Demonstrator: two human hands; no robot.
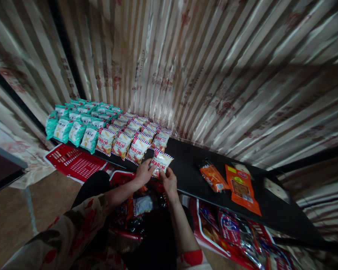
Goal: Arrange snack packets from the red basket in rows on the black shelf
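Observation:
Between both hands is a white and red snack bag (161, 162) with a striped top edge, held upright at the front of the black shelf (183, 157). My left hand (144, 173) grips its left side, and my right hand (169, 181) pinches its lower right. Just left of it stand rows of matching white and red snack bags (138, 149), packed close together. Farther left are rows of teal snack bags (76, 132), also upright. The tips of some fingers are hidden behind the held bag.
Two orange packages, one dark-topped (212, 175) and one flat (241, 187), lie on the shelf to the right. Red baskets (197, 213) with packaged goods sit below its front edge; another red basket (81, 161) is at left. A pleated curtain (186, 67) hangs behind.

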